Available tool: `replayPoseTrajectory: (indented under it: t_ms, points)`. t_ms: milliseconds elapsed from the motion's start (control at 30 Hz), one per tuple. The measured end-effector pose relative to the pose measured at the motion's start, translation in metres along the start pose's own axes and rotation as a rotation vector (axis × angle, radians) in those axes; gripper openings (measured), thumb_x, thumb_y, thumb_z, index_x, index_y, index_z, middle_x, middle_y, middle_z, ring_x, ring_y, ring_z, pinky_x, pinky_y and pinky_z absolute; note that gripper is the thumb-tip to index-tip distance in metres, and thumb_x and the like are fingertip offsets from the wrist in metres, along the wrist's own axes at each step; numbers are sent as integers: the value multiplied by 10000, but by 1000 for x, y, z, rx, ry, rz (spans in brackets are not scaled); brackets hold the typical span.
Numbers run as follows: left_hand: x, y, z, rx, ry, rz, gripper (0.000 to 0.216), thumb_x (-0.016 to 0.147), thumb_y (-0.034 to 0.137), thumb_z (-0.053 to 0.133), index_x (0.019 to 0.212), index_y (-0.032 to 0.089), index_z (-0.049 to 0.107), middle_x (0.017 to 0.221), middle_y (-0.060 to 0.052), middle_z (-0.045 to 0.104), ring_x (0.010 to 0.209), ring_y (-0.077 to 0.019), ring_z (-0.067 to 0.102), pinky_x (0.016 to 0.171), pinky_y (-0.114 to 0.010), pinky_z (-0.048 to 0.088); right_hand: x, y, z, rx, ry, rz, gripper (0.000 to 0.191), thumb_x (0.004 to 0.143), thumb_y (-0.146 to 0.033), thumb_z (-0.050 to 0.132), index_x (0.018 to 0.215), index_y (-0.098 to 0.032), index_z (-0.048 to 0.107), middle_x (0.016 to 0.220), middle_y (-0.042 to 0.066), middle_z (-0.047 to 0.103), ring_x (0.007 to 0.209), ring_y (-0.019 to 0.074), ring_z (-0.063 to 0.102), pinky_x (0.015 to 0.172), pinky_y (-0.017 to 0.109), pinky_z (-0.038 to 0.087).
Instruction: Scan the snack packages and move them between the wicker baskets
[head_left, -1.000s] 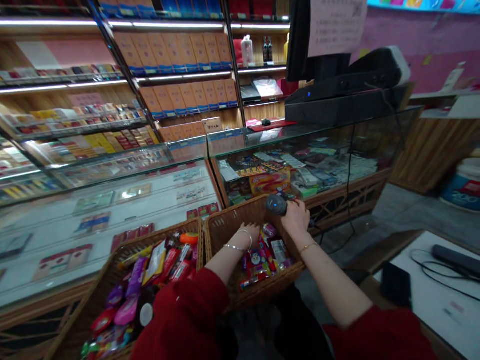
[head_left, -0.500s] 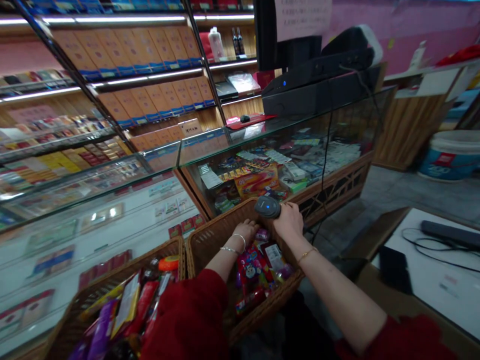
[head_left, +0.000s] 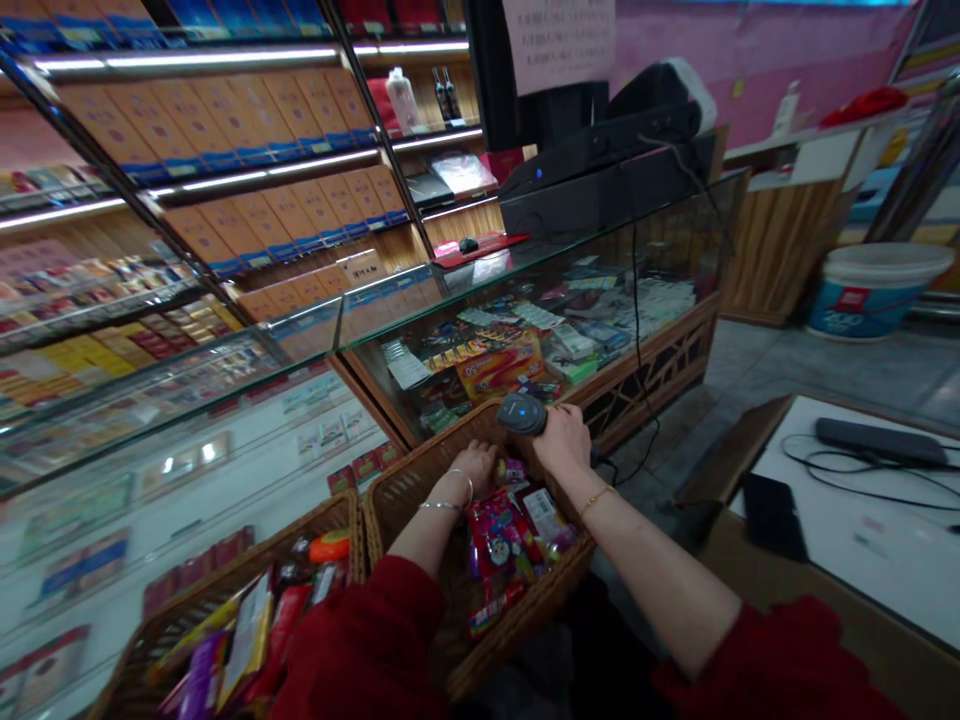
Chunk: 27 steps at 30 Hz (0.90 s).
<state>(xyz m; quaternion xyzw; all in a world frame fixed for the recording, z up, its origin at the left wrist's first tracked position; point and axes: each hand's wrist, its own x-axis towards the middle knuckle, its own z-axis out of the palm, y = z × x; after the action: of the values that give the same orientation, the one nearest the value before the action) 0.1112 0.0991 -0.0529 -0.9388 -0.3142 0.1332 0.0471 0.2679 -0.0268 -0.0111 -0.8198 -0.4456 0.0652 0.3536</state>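
My right hand [head_left: 564, 440] is wrapped round the handle of a dark grey barcode scanner [head_left: 523, 412] with a small blue light, held over the far edge of a wicker basket [head_left: 409, 497]. Inside that basket, my left hand [head_left: 476, 464] reaches to the far end with its fingers curled down. Its fingertips are partly hidden beside small wrapped sweets [head_left: 514, 470]; what they grip is too small to make out. Nearer to me in the basket lie a red and pink candy bag [head_left: 499, 535], a pack with a white label [head_left: 545, 513] and a red packet [head_left: 495, 608].
A second basket [head_left: 124, 668] with packaged snacks stands at left, against a glass display counter [head_left: 225, 440]. Behind is another glass case [head_left: 570, 330] bearing a black till [head_left: 592, 190]. A cable hangs down its front. At right, a phone [head_left: 774, 515] lies on a box with a white top [head_left: 847, 540].
The whole view has shifted slightly, so most things sit further left. My left hand's fingers look more curled beside the sweets. The right hand still holds the scanner.
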Motion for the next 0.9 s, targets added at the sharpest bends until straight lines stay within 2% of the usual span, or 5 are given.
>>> replayPoseTrajectory:
  t_ms: [200,400,633,767,900]
  points:
    - [-29,-15,-36,-25,62,-43,373,841,303,599,1183,157,565,1194,-145,624,1158,-267,548,1006,-390,434,-1,-2,1,5,-3,4,260,839,-232,552,1043,-144,688,1134,153,681,1213,262,503,913,345,467]
    - [-94,-26,-55,-122,169,-166,408,881,270,560,1281,202,515,1261,-82,641,1182,-209,565,1023,-320,418,-6,-2,1,-16,-6,-20,287,850,-234,542,1073,-129,688,1124,169,678,1177,261,528,897,351,473]
    - [-158,-23,-51,-223,435,-488,448,894,308,566,1326,219,490,1328,-71,615,1251,-222,509,1071,-356,384,-13,-8,0,-70,11,-143,319,838,-122,491,1077,-168,697,1190,138,672,1244,252,500,924,365,449]
    - [-172,-20,-40,-253,546,-618,456,899,273,542,1349,240,471,1342,-74,605,1271,-222,500,1089,-384,360,-12,-28,-10,-110,22,-236,314,828,-118,494,1058,-170,700,1187,143,675,1219,252,516,928,378,439]
    - [-174,-23,-27,-293,605,-717,480,885,265,555,1356,223,476,1334,-86,601,1267,-224,502,1097,-374,345,-15,-58,-18,-132,3,-420,320,839,-133,479,1076,-170,690,1180,125,681,1200,239,525,906,346,430]
